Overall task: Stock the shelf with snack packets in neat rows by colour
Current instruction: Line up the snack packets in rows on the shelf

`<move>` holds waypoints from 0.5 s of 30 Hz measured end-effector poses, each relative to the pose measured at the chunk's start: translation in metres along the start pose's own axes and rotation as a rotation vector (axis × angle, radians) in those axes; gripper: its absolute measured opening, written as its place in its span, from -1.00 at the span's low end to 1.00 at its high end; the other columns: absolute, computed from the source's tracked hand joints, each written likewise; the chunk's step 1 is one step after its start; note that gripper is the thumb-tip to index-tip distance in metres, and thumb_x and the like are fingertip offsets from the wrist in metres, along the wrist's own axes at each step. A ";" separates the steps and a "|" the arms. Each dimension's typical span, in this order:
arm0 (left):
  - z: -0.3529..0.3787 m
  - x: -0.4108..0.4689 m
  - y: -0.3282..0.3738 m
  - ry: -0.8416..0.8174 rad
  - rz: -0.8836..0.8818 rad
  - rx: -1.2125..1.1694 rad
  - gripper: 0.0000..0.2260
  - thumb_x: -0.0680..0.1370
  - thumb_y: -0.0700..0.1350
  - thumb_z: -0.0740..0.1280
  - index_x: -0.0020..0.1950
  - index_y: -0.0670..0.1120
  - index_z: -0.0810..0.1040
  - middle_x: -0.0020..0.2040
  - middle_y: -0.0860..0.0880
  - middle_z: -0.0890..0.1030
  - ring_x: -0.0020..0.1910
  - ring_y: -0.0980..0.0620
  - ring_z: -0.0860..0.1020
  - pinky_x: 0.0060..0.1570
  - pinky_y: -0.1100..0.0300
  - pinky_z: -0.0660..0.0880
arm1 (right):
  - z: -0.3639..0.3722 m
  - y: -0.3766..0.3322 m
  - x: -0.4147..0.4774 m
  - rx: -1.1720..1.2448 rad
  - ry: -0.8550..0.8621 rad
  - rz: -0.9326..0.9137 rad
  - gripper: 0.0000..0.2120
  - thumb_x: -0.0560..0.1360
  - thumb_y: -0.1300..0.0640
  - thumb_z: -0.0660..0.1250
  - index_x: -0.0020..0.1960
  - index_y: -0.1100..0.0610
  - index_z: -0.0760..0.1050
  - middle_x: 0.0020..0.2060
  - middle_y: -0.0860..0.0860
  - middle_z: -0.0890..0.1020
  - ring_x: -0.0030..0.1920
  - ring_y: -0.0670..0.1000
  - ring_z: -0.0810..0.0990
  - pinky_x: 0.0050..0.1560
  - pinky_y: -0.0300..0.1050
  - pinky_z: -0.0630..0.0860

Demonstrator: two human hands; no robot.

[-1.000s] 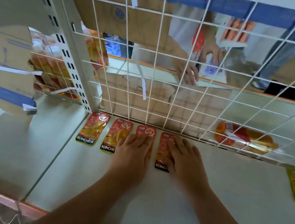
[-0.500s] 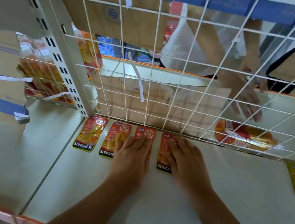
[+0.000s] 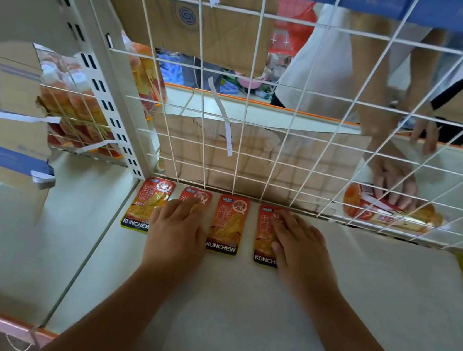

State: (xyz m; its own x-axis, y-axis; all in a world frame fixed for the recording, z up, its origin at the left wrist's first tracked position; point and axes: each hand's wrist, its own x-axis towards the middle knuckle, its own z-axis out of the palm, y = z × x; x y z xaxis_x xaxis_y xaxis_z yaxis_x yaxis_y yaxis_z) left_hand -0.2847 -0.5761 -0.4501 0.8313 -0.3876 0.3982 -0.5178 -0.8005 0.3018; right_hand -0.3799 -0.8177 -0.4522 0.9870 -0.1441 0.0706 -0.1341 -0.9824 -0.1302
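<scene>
Left hand (image 3: pixel 176 232) slid from third packet (image 3: pixel 228 224) onto second packet (image 3: pixel 193 195); I see right hand (image 3: pixel 297 247) on fourth packet (image 3: pixel 264 237), both flat, fingers straight, at shelf (image 3: pixel 237 307) back edge.

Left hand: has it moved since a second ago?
Yes. The left hand slid left along the wire grid, off the third orange packet onto the second orange packet.
</scene>
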 end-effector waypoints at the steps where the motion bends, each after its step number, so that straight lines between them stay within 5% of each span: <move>1: 0.000 0.000 -0.005 -0.009 0.002 0.018 -0.62 0.52 -0.10 0.24 0.29 -0.08 0.65 0.21 -0.04 0.66 0.15 -0.17 0.56 0.14 -0.07 0.39 | 0.000 0.000 0.000 -0.002 -0.002 0.003 -0.48 0.56 -0.04 0.03 0.45 0.05 0.44 0.46 0.02 0.44 0.41 0.12 0.44 0.38 0.09 0.36; 15: 0.002 0.000 -0.004 -0.130 -0.056 0.087 -0.58 0.54 -0.06 0.22 0.36 -0.06 0.60 0.28 -0.02 0.63 0.26 -0.10 0.49 0.20 -0.10 0.39 | 0.000 -0.001 -0.001 0.001 0.012 -0.002 -0.50 0.57 -0.03 0.05 0.45 0.05 0.44 0.45 0.02 0.46 0.40 0.12 0.46 0.36 0.11 0.40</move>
State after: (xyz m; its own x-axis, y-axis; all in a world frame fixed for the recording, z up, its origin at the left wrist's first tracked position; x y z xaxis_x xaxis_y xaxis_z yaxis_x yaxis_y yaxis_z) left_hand -0.2818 -0.5733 -0.4526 0.8803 -0.3929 0.2660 -0.4556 -0.8567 0.2421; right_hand -0.3806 -0.8169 -0.4525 0.9861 -0.1440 0.0831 -0.1324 -0.9825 -0.1312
